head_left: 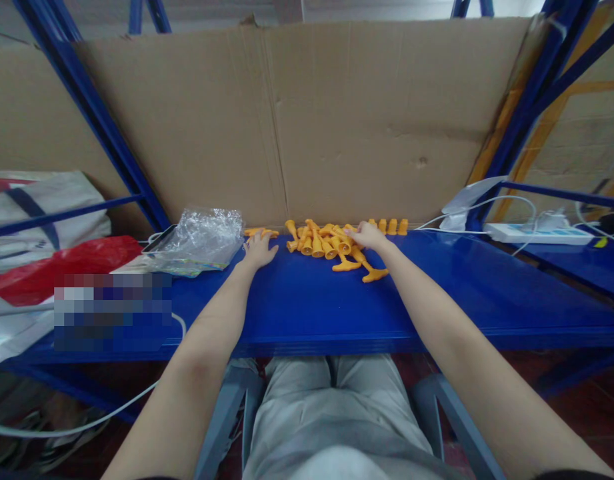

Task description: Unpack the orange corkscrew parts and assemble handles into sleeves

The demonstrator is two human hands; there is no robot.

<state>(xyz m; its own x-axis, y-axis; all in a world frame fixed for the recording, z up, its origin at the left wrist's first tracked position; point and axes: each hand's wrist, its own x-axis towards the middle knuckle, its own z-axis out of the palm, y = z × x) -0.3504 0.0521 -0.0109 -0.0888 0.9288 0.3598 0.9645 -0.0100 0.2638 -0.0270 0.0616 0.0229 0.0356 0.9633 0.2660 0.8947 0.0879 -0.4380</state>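
Observation:
My left hand (259, 251) lies spread at the back of the blue table, its fingers over some orange plastic pieces (267, 233) by the cardboard. Right of it is a heap of orange T-shaped plastic handles (317, 247), with flared, hollow ends facing me. Two handles (374, 274) stick out from the heap toward me. My right hand (371, 236) is at the heap's right end, fingers bent together among the pieces; what they grip is hidden. Just beyond it, several orange pieces (393, 227) stand upright in a row along the cardboard.
Clear plastic bags (199, 240) lie left of my left hand, beside a red bag (67, 267). A cardboard sheet (361, 127) closes off the back between blue metal posts (517, 107). On the right, white cables run to a power strip (539, 233). The table's front edge (331, 345) is near my lap.

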